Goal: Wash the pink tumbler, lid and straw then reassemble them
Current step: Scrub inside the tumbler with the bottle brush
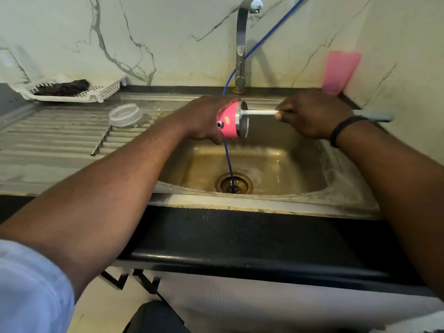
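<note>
My left hand (204, 117) grips the pink tumbler (229, 121) on its side over the sink, its steel rim facing right. My right hand (314, 114) grips a long brush (260, 112) whose white shaft goes into the tumbler's mouth; the grey handle end (374, 115) sticks out past my wrist. The clear lid (126, 114) lies on the ribbed drainboard to the left. A thin metal straw (101, 141) lies along the drainboard grooves below the lid.
The steel sink (331, 169) has a drain at its middle and a blue hose (228, 162) running from the wall down into it. The tap (241, 44) stands behind. A white rack (96, 91) with a dark scrubber sits at back left; a pink object (340, 72) leans on the right wall.
</note>
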